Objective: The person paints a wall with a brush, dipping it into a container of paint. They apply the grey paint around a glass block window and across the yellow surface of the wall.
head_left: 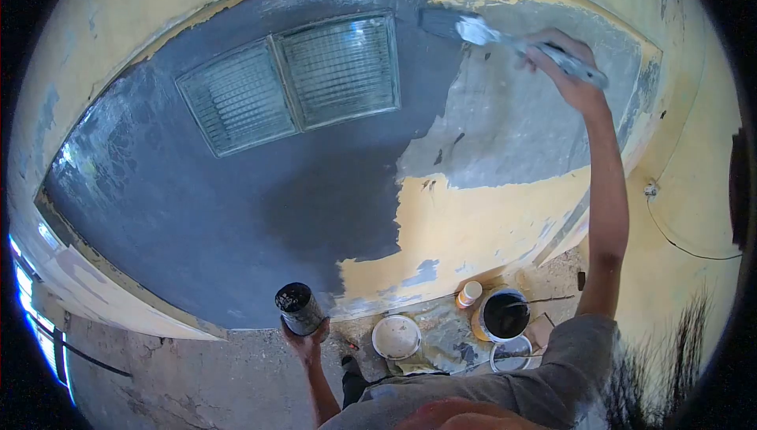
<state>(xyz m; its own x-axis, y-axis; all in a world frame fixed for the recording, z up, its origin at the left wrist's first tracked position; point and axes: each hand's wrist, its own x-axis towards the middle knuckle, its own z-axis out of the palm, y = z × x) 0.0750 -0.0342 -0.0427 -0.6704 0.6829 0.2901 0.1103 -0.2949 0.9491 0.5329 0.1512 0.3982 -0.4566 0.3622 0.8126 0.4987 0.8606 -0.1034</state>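
My right hand point(566, 63) is raised at the upper right, its fingers closed around the handle of a wide paintbrush point(478, 31). The bristles point left and lie against or very near the dark grey painted wall point(323, 186), at its border with a lighter grey patch point(505, 115). Low in the view, my left hand point(303, 342) grips a paint-smeared can point(303, 318) from below. Dark paint coats the can's rim and inside. Two glass block panes point(339, 71) are set in the wall, left of the brush.
On the floor stand a bucket of black paint point(478, 326) with a stick in it, a white-and-orange container point(469, 294), a white lid or tub point(396, 337) and another round white container point(511, 353). A cable point(678, 247) runs along the right wall.
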